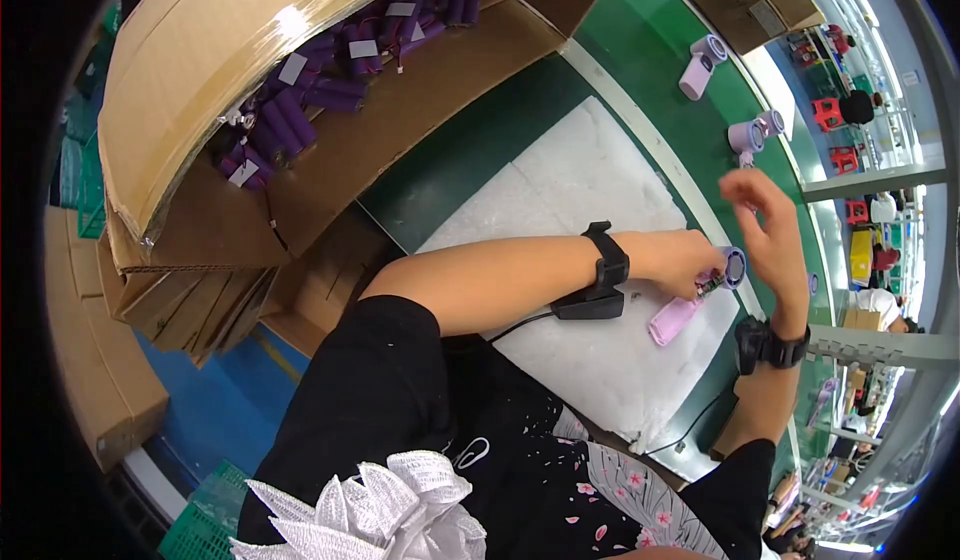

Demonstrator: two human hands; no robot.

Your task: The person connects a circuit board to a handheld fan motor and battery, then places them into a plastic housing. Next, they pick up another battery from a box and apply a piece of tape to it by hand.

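Observation:
My left hand point(688, 262) is closed on a small handheld fan point(674, 321), just above a white foam sheet point(560, 192). The fan has a pink handle and a lilac ring-shaped head; a small green circuit board point(710, 284) shows near my fingers. Part of the fan is hidden behind them. To the right of it my right hand point(772, 222) is raised over the green work surface, fingers bent and apart, with nothing seen in them. Black straps with small devices sit on both wrists.
A large cardboard box point(430, 110) at the upper left holds several purple battery packs point(290, 120). More lilac fans point(698, 76) lie along the green bench point(640, 35). A closed carton point(750, 5) stands at the far end. Folded cardboard point(195, 310) leans at the left.

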